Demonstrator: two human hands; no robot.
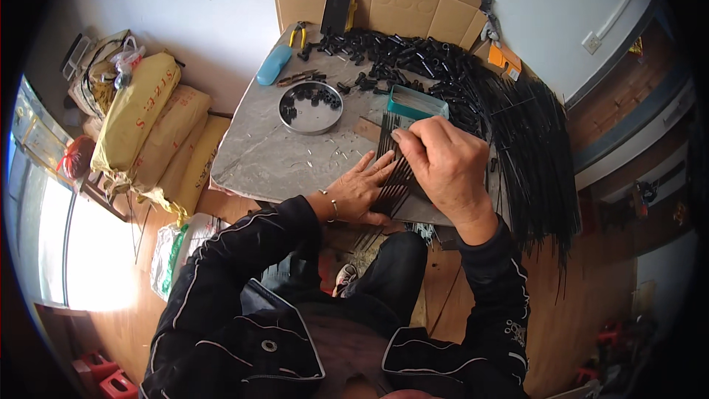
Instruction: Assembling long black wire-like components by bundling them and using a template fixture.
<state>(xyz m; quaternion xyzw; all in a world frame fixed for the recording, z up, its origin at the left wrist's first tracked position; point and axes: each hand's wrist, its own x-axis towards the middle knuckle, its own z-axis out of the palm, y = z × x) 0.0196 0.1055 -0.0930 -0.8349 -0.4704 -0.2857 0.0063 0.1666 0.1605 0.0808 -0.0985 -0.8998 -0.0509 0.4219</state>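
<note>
My left hand (358, 191) lies flat with fingers spread over a row of thin black rods (389, 144), side by side near the table's front edge. Over the same rods, my right hand (449, 166) is closed in a pinch, its thumb and fingertips by their far ends. What it pinches is too small to make out. Just beyond stands a teal open tin (419, 112), partly behind my right hand. Left of the rods sits a round metal dish (311, 132) with small black pieces (303, 100) in it. A flat brownish strip (366, 129) lies between dish and rods.
Black tubular parts (425, 59) are heaped along the table's back. Long black rods (535, 148) hang over its right edge. Yellow-handled pliers (298, 34), a light-blue case (275, 65) and a cardboard screen (410, 0) are at the back. Filled sacks (136, 114) are stacked at the left.
</note>
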